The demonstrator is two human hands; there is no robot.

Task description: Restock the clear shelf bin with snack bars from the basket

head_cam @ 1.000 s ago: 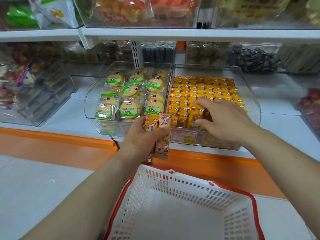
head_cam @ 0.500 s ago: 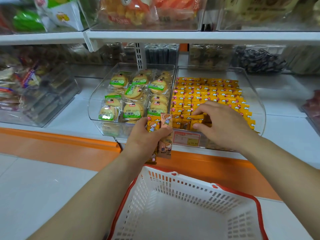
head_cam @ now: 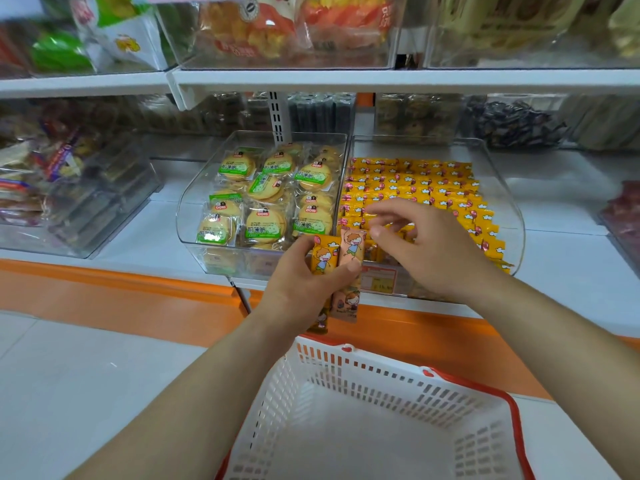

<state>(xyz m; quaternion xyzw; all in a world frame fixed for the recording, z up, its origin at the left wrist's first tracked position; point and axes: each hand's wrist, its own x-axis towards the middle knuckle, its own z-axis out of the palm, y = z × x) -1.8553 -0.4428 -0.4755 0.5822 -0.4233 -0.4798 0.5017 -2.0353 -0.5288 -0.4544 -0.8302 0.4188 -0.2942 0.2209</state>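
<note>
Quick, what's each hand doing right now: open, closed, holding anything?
Left hand: grips a bunch of snack bars.
Right hand: open, fingers loosely curled above the clear bin, holding nothing.

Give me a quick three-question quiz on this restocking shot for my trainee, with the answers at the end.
1. True or false: the left hand is empty.
2. The right hand hovers over: A) the cookie bin, B) the yellow-bar bin, C) the top shelf.
3. Fill in: the basket has a ___ rim.
Key: 1 false, it grips bars; 2 B; 3 red.
</note>
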